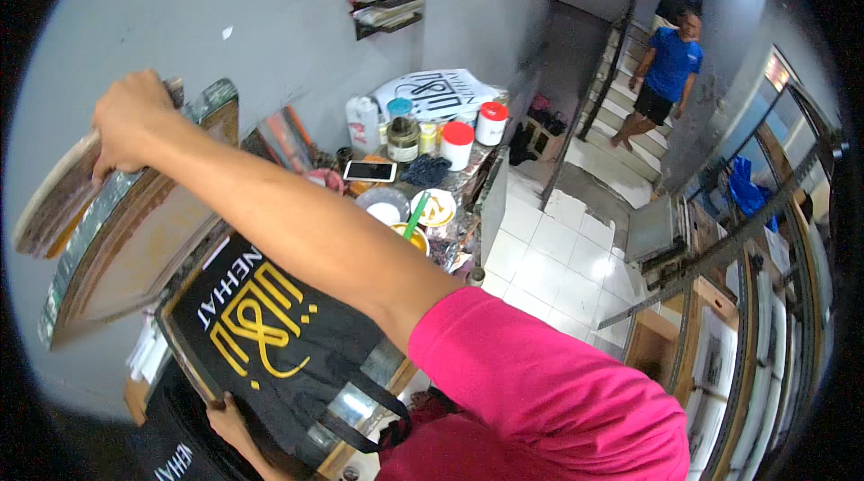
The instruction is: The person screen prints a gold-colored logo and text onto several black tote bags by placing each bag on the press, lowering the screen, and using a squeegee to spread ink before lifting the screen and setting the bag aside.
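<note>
The right hand has its grip clamped on a wooden-edged board; beside the black bag, the left hand's grip is impossible to tell.

Yellow and white lettering marks a black bag; a sleeve shows hot pink, jar lids red.

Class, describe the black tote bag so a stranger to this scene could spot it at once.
Find the bare right forearm slanting out of a pink sleeve. Just below it in the picture, beside the left hand, a black tote bag lies spread out. Big yellow lettering sets it apart from the black fabric at bottom left, which shows only white lettering.
</note>
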